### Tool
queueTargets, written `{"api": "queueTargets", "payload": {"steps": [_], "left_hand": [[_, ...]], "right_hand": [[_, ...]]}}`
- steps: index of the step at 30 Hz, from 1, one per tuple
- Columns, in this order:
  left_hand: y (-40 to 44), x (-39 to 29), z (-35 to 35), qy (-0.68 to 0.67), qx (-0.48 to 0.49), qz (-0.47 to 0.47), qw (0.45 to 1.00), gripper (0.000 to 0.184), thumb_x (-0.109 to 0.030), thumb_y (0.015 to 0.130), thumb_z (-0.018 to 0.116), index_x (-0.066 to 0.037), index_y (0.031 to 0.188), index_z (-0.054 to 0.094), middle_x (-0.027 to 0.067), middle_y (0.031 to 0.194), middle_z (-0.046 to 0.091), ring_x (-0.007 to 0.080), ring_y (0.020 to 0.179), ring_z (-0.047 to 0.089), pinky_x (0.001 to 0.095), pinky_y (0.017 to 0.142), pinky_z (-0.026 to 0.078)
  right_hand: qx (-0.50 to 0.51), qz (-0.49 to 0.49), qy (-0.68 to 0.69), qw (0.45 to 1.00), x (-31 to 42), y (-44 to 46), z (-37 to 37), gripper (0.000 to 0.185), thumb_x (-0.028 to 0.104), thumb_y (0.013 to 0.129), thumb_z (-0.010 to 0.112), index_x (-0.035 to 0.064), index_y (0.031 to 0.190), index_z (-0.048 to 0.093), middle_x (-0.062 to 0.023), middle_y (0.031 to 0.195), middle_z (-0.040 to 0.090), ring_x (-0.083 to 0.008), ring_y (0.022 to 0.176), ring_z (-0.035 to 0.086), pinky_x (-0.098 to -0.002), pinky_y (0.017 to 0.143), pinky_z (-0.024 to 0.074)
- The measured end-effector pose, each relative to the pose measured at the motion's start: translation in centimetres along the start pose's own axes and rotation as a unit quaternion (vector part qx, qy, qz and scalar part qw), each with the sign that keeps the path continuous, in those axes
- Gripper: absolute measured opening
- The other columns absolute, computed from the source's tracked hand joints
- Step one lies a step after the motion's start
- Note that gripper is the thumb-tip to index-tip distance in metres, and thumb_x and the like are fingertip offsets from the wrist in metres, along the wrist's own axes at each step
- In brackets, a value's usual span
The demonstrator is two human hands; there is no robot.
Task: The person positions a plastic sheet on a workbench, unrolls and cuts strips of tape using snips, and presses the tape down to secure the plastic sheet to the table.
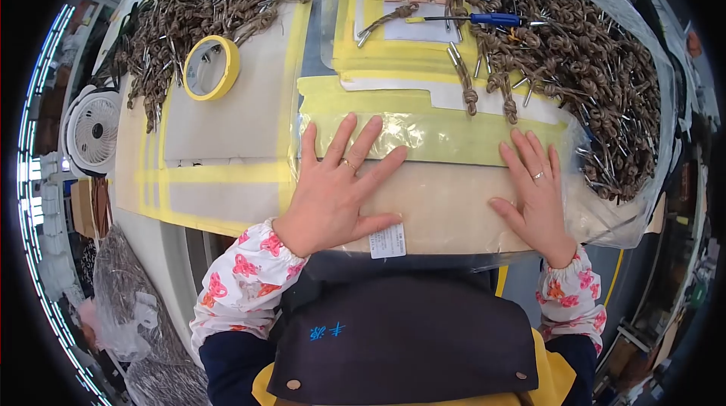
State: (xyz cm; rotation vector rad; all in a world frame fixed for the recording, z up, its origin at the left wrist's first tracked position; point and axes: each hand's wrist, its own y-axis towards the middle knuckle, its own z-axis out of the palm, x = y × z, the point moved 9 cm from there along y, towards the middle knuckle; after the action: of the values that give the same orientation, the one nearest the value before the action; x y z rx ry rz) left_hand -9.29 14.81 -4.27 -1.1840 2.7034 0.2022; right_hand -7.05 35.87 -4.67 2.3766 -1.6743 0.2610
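My left hand (325, 205) lies flat with spread fingers near the table's front edge. Its fingertips rest on a wide strip of yellow tape (454, 137), and the thumb touches a small white printed label (388, 242). Farther right, my right hand (538, 205) also rests flat, fingertips on or beside the same strip. Between the hands is a beige surface (454, 202) that looks covered in clear film. Neither hand holds anything. Beyond the fingers are a few brown knotted cords (463, 82) with metal tips.
A large heap of knotted cords (597, 65) sits in clear plastic at right; another pile (204, 5) is at far left. A yellow tape roll (231, 73) and a blue-handled screwdriver (495, 19) lie on the table. A white fan (92, 130) stands left. A dark flap (408, 338) covers my lap.
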Motion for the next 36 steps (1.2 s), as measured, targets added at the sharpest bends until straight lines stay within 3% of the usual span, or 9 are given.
{"api": "queueTargets", "payload": {"steps": [6,12,21,30,33,36], "left_hand": [[-0.3,-0.2,-0.1,-0.003,0.002,0.003,1.000,0.076,-0.056,0.067,0.065,-0.018,0.130,0.046,0.0142,0.142,0.031,0.0374,0.130,0.026,0.0602,0.101,0.015],[0.9,-0.2,-0.8,0.011,0.003,-0.007,1.000,0.078,-0.050,0.065,0.070,-0.014,0.130,0.046,0.0147,0.133,0.039,0.0377,0.124,0.032,0.0582,0.102,0.016],[-0.1,-0.7,0.4,0.017,0.003,-0.019,1.000,0.076,-0.053,0.073,0.061,-0.010,0.133,0.041,0.0212,0.144,0.022,0.0418,0.133,0.020,0.0628,0.101,0.009],[-0.2,-0.5,0.1,-0.003,-0.012,-0.011,1.000,0.075,-0.052,0.073,0.063,-0.013,0.133,0.041,0.0207,0.143,0.025,0.0405,0.132,0.021,0.0630,0.101,0.010],[-0.3,0.3,-1.1,-0.049,-0.028,-0.009,0.998,0.072,-0.041,0.073,0.068,-0.010,0.132,0.041,0.0203,0.141,0.028,0.0393,0.130,0.025,0.0573,0.103,0.017],[-0.7,4.8,-5.7,-0.034,-0.176,-0.076,0.981,0.067,-0.031,0.074,0.069,-0.009,0.131,0.042,0.0190,0.136,0.036,0.0362,0.123,0.036,0.0488,0.100,0.028]], "right_hand": [[0.013,-0.009,-0.001,1.000,0.4,-0.6,-0.1,0.067,0.038,0.076,0.063,0.0055,0.131,0.043,-0.0147,0.140,0.035,-0.0350,0.130,0.029,-0.0508,0.107,0.0158],[-0.047,0.000,0.041,0.998,-0.1,0.1,-1.1,0.071,0.034,0.070,0.071,0.0064,0.129,0.045,-0.0159,0.136,0.036,-0.0362,0.123,0.033,-0.0535,0.101,0.0249],[-0.035,0.017,0.012,0.999,0.1,-0.9,-0.4,0.073,0.035,0.069,0.071,0.0083,0.131,0.043,-0.0148,0.140,0.033,-0.0370,0.128,0.028,-0.0578,0.103,0.0174],[-0.026,0.010,-0.021,0.999,0.3,-0.8,-0.2,0.068,0.036,0.075,0.064,0.0063,0.131,0.041,-0.0159,0.141,0.031,-0.0372,0.130,0.026,-0.0542,0.106,0.0151],[-0.035,0.014,0.005,0.999,0.3,-0.8,-0.3,0.071,0.033,0.071,0.069,0.0073,0.131,0.042,-0.0154,0.140,0.032,-0.0375,0.129,0.026,-0.0560,0.105,0.0126],[-0.033,0.016,0.002,0.999,0.4,-0.8,-0.3,0.070,0.033,0.072,0.069,0.0067,0.131,0.042,-0.0161,0.140,0.032,-0.0381,0.129,0.025,-0.0554,0.105,0.0133]]}}
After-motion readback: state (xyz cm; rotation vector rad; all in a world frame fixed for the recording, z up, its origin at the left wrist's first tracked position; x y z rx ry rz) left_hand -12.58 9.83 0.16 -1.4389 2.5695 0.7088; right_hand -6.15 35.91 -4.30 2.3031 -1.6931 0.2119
